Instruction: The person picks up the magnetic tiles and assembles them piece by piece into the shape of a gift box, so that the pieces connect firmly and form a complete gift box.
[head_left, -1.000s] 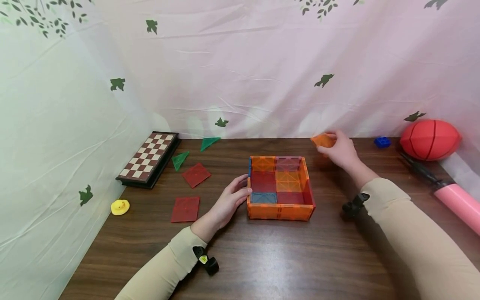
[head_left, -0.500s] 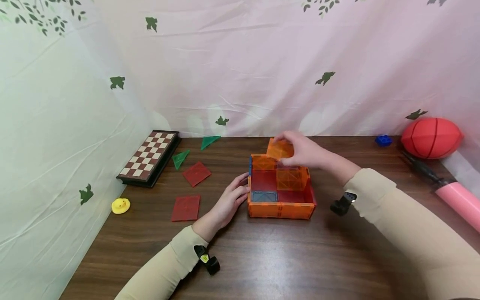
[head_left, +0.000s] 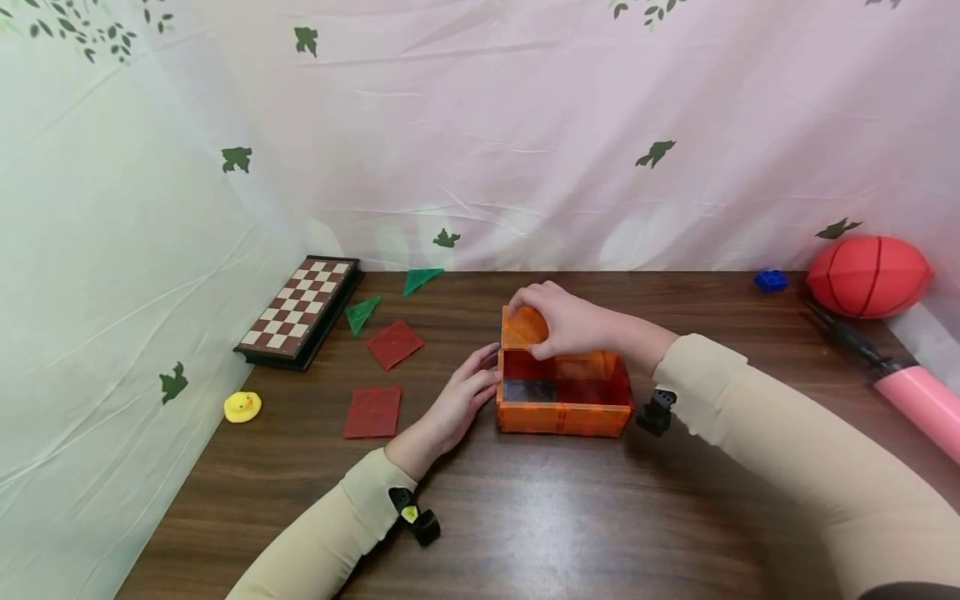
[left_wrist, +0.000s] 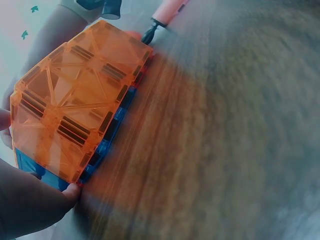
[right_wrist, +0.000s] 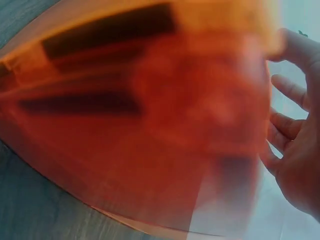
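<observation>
An open-topped box of orange magnetic tiles (head_left: pixel 562 407) stands mid-table, its floor made of red, orange and blue squares. My right hand (head_left: pixel 566 321) grips an orange square tile (head_left: pixel 522 327) over the box's back-left corner. In the right wrist view this tile (right_wrist: pixel 150 115) fills the frame, blurred. My left hand (head_left: pixel 461 400) rests with straight fingers against the box's left wall. The left wrist view shows the orange wall (left_wrist: pixel 75 110) close up, with a fingertip at its lower corner.
Two red square tiles (head_left: pixel 372 411) (head_left: pixel 394 342) and two green triangles (head_left: pixel 362 313) (head_left: pixel 418 279) lie left of the box. A chessboard (head_left: pixel 297 310) and yellow duck (head_left: pixel 242 406) sit further left. At the right are a blue brick (head_left: pixel 768 280), red ball (head_left: pixel 870 276) and pink pump (head_left: pixel 918 400).
My right hand carried the orange tile from the far right of the table leftward to the box's back-left corner. The left hand stayed against the box's left wall.
</observation>
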